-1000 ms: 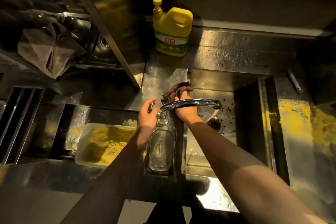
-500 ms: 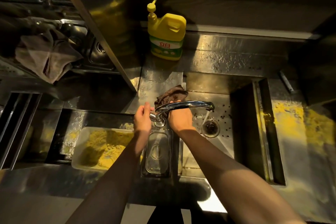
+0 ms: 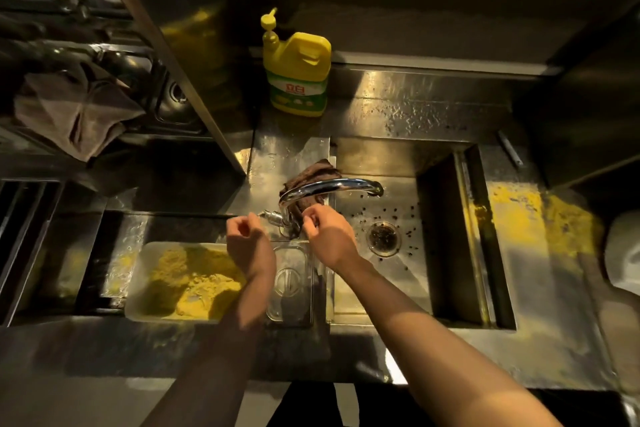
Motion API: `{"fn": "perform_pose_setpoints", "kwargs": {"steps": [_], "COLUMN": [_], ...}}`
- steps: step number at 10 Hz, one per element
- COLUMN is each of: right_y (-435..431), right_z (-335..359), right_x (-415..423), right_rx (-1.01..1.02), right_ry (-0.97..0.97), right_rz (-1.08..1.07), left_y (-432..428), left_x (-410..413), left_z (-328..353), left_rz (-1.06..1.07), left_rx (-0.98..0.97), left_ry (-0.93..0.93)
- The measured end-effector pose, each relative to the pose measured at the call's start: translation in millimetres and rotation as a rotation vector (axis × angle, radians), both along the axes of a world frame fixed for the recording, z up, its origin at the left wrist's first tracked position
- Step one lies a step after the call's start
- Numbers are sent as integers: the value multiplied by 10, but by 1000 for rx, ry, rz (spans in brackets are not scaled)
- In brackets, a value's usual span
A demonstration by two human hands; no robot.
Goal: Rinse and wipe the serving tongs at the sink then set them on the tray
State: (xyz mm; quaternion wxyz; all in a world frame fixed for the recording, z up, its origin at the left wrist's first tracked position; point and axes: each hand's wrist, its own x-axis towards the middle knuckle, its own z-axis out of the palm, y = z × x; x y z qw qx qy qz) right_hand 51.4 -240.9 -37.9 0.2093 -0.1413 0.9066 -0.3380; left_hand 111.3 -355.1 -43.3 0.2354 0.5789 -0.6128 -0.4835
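Note:
I see no serving tongs in this view. My left hand [image 3: 247, 236] hovers with curled fingers just in front of the tap's lever [image 3: 269, 217], holding nothing. My right hand [image 3: 325, 232] is right of the tap base and pinches the near end of a brown cloth [image 3: 311, 172]. That cloth lies on the sink's rim and runs under the chrome spout [image 3: 329, 185]. The spout points right over the steel sink [image 3: 398, 284], whose floor and drain [image 3: 384, 236] are dotted with dark specks. A white tray [image 3: 136, 291] of yellow powder sits left of my left forearm.
A clear lidded container [image 3: 291, 282] stands between the tray and the sink. A yellow detergent bottle [image 3: 298, 73] is at the back. A grey cloth [image 3: 72, 114] hangs far left. Yellow powder smears the counter [image 3: 540, 218] on the right, beside a white object [image 3: 623, 253].
Both hands have drawn back toward me from the tap. The left hand has come off the lever. The right hand has moved from behind the spout, pulling the cloth's end along.

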Motion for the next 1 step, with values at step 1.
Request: {"fn": "perform_pose_setpoints", "kwargs": {"steps": [1], "right_y": [191], "right_z": [11], "right_x": [-15], "right_rx": [-75], "right_ry": [-86], "right_rz": [-90], "left_y": [209], "left_x": [142], "left_z": [-101], "left_rz": [-284], "left_rx": [193], "left_ry": [52]}}
